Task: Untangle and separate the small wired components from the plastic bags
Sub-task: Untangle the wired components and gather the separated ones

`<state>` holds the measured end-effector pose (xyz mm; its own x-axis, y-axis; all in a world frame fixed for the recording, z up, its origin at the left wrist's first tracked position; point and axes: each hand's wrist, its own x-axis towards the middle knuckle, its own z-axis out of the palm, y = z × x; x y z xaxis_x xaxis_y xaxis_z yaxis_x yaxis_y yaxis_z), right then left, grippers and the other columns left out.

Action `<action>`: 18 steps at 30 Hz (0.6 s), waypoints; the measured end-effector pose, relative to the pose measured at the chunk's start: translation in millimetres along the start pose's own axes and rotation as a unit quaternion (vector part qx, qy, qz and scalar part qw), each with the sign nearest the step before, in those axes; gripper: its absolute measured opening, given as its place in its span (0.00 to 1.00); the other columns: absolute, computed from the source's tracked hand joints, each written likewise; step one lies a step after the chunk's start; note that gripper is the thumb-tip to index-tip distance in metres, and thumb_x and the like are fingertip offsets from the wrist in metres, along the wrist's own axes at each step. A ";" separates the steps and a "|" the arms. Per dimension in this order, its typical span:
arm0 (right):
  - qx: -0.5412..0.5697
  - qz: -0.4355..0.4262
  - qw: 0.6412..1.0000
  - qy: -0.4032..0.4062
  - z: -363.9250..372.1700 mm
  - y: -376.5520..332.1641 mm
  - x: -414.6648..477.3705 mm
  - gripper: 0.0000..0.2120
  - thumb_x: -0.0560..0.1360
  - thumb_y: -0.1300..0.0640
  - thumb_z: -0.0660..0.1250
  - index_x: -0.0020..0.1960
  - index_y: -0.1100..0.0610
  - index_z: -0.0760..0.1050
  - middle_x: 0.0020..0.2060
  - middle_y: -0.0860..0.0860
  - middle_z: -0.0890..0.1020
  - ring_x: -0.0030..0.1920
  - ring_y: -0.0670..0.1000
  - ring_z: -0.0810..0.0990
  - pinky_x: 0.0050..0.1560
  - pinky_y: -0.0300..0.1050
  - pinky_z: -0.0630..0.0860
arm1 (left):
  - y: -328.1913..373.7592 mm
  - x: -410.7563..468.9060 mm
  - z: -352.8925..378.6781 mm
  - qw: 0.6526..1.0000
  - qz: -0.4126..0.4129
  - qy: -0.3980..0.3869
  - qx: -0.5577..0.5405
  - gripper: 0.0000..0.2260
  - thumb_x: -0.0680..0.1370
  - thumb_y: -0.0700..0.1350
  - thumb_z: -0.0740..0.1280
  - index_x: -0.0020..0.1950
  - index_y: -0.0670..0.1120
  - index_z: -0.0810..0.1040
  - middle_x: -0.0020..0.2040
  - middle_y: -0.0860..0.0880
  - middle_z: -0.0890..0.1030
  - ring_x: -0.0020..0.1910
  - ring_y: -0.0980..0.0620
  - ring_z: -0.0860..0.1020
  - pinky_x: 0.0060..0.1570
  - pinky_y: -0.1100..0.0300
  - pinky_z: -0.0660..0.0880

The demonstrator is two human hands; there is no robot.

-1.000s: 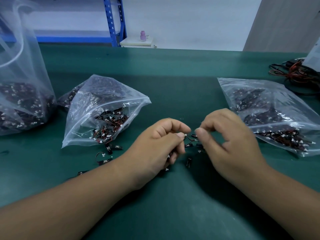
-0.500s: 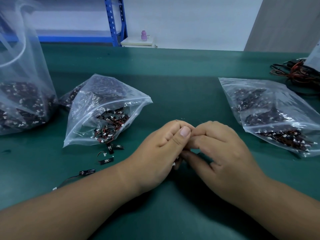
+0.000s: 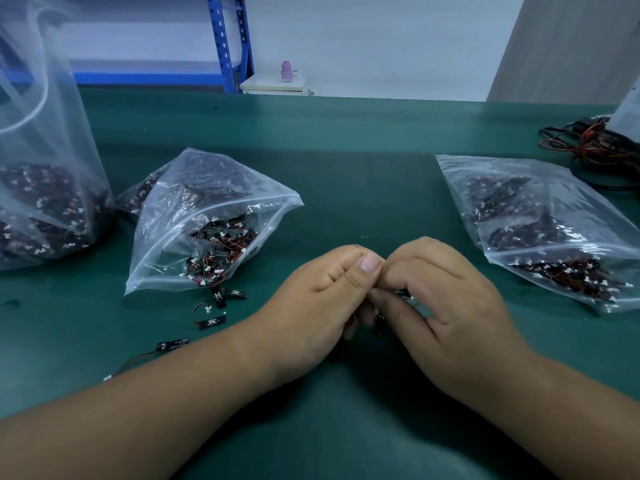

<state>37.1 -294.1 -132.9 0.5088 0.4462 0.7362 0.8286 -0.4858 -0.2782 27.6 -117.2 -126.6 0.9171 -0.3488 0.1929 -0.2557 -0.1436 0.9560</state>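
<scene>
A dark green worktop (image 3: pixel 346 161) fills most of the view, with a pale wall behind it. Just below the middle of the frame the left hand (image 3: pixel 322 299) and the right hand (image 3: pixel 446 296) touch knuckle to knuckle. Their fingers are curled, and both pinch a small clump of wired parts (image 3: pixel 403 293) between them. Only black bits and a white plug of it show.

Left of the hands a few loose parts (image 3: pixel 211 321) lie on the worktop, just below a clear bag (image 3: pixel 207 209) holding more black pieces with red wires. A second bag (image 3: pixel 540 230), filled likewise, lies at the right. A tall bag (image 3: pixel 45 202) stands at the far left edge.

In the upper right corner lies a tangle of cables (image 3: pixel 588 147). Beyond the worktop, at upper left, stands a blue rack post (image 3: pixel 228 43), with a pink bottle (image 3: pixel 286 71) near it.
</scene>
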 end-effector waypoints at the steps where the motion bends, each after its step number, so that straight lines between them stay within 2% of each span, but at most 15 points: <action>1: 0.002 0.002 1.000 0.012 -0.1 0.8 0.5 0.10 0.80 0.59 0.65 0.41 0.59 0.79 0.41 0.50 0.77 0.41 0.53 0.76 0.43 0.50 0.73 | -0.2 0.6 -0.3 1.000 -0.008 0.001 -0.003 0.19 0.80 0.57 0.56 0.50 0.42 0.76 0.32 0.52 0.76 0.28 0.54 0.72 0.28 0.65 0.68; 5: 0.000 0.033 0.998 0.059 -0.8 5.5 1.3 0.10 0.80 0.58 0.64 0.42 0.60 0.76 0.39 0.49 0.75 0.43 0.48 0.74 0.47 0.37 0.69 | -0.7 3.7 -0.7 0.996 -0.048 0.030 -0.067 0.12 0.80 0.55 0.62 0.46 0.50 0.79 0.30 0.51 0.74 0.24 0.55 0.69 0.24 0.67 0.65; 8: -0.006 0.064 0.995 0.077 -2.8 11.2 2.3 0.08 0.80 0.58 0.64 0.42 0.58 0.75 0.39 0.47 0.74 0.45 0.43 0.73 0.49 0.33 0.67 | -0.4 8.1 -4.7 0.974 -0.099 0.086 -0.182 0.10 0.82 0.50 0.62 0.47 0.48 0.80 0.29 0.50 0.73 0.23 0.56 0.66 0.20 0.68 0.58; 14: 0.009 0.162 0.981 0.105 -7.1 25.7 6.3 0.09 0.76 0.60 0.67 0.37 0.56 0.73 0.36 0.48 0.75 0.41 0.45 0.73 0.42 0.37 0.68 | 0.9 16.6 -17.7 0.918 -0.164 0.159 -0.325 0.08 0.82 0.48 0.62 0.51 0.45 0.76 0.29 0.51 0.71 0.22 0.57 0.64 0.19 0.69 0.55; 18: 0.008 0.185 0.981 0.061 -13.9 27.9 5.8 0.09 0.72 0.60 0.69 0.33 0.56 0.73 0.37 0.48 0.75 0.41 0.47 0.75 0.42 0.40 0.70 | 0.4 18.2 -19.9 0.901 -0.181 0.172 -0.355 0.07 0.82 0.48 0.62 0.51 0.45 0.76 0.29 0.51 0.71 0.23 0.57 0.64 0.18 0.68 0.55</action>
<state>59.9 -315.5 -127.8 0.7450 0.1474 0.6506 0.5959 -0.5853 -0.5498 50.3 -105.1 -118.3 0.9727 -0.0729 -0.2203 0.2278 0.4804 0.8469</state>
